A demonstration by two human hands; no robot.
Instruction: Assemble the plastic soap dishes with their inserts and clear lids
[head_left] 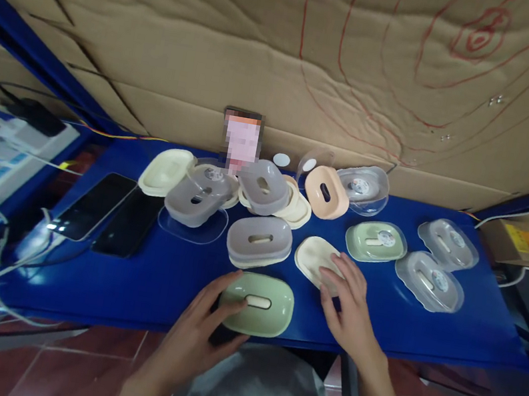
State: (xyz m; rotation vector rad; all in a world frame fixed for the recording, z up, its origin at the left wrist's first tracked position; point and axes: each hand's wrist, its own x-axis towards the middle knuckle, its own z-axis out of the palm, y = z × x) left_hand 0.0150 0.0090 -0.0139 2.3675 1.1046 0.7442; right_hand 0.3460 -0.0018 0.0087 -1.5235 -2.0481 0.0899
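Note:
A green oval soap-dish tray with a slot in its middle lies at the near edge of the blue table. My left hand grips the tray's left end, fingers curled round the rim. My right hand rests with spread fingers on a cream oval tray just right of the green one. Behind them sits a grey tray stacked on a cream one.
Several more oval trays and clear lids lie across the table: grey, peach, green under a clear lid, clear ones at right. Two dark phones lie at left. Cardboard walls the back. Cables hang at left.

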